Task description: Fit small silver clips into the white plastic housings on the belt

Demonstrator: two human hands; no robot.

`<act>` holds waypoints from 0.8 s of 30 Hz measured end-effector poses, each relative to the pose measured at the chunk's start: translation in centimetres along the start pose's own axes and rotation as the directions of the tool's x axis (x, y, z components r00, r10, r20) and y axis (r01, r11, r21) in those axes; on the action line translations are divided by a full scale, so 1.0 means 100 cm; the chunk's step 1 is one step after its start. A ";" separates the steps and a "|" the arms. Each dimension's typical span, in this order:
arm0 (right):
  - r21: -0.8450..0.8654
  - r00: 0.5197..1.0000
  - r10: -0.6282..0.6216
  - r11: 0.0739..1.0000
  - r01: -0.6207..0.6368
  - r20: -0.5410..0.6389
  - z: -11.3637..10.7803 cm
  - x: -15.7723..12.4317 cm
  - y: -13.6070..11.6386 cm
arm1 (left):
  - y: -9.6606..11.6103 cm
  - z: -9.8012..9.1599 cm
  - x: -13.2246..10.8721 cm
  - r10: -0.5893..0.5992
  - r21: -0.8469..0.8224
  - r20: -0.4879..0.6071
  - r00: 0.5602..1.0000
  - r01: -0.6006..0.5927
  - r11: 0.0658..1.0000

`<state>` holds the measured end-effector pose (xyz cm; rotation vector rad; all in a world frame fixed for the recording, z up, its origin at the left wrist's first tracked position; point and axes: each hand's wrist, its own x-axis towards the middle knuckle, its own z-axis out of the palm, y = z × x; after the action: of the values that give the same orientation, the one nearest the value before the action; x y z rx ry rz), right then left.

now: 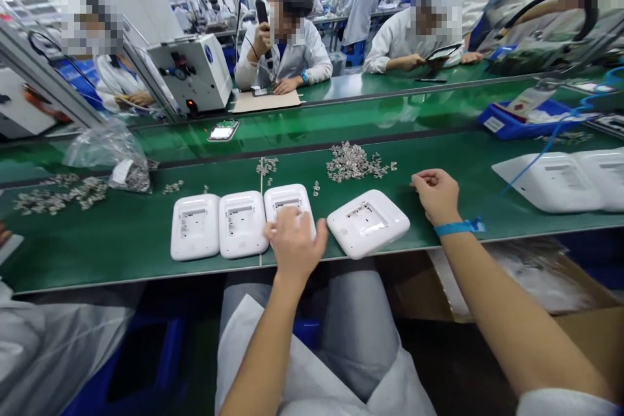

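Several white plastic housings lie in a row on the green belt (121, 240). My left hand (294, 244) rests on the third housing (288, 201), fingers pressed down on its face. To its left lie two more housings (195, 226) (242, 223). A fourth housing (368, 222) sits tilted to the right, untouched. My right hand (435, 194) hovers right of it with fingers curled in a pinch; what it holds is too small to name. A pile of small metal parts (353, 162) lies just beyond.
More metal parts (58, 194) and a clear bag (110, 153) lie at the left. Two larger white housings (560, 181) sit at the right, a blue tray (526, 118) behind them. Across the belt, people in white coats work; a white machine (192, 71) stands there.
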<state>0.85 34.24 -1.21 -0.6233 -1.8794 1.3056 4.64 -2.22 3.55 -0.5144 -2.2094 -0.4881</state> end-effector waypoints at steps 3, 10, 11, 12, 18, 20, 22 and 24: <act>0.046 0.989 -0.029 0.998 0.037 -0.148 -0.004 0.004 -0.012 | -0.042 -0.022 0.005 -0.374 0.258 -0.051 0.926 0.374 0.891; -0.071 0.797 -0.443 0.887 0.456 -0.411 -0.016 -0.113 -0.099 | -0.056 -0.041 0.015 -0.560 0.394 0.001 0.829 0.514 0.762; -0.223 0.837 -0.525 0.844 0.488 -0.153 -0.010 -0.139 -0.111 | -0.050 -0.039 0.016 -0.541 0.395 0.019 0.841 0.491 0.777; -0.315 0.810 -0.579 0.754 0.577 0.099 -0.003 -0.162 -0.121 | -0.044 -0.037 0.017 -0.528 0.396 0.042 0.848 0.471 0.788; -0.527 0.737 -0.490 0.515 0.676 0.466 0.031 -0.228 -0.131 | -0.035 -0.031 0.019 -0.611 0.410 0.203 0.765 0.500 0.763; -0.460 0.701 -0.513 0.529 0.713 0.496 0.029 -0.231 -0.124 | -0.041 -0.036 0.019 -0.632 0.409 0.239 0.738 0.514 0.754; -0.363 0.651 -0.544 0.549 0.753 0.529 0.023 -0.233 -0.118 | -0.047 -0.043 0.018 -0.640 0.422 0.243 0.729 0.515 0.746; -0.258 0.600 -0.561 0.572 0.779 0.570 0.020 -0.236 -0.118 | -0.053 -0.052 0.016 -0.651 0.438 0.233 0.722 0.520 0.733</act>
<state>13.67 11.34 2.21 0.2522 -2.4817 0.4307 4.19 -8.91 6.99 0.3633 -2.7535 -0.3230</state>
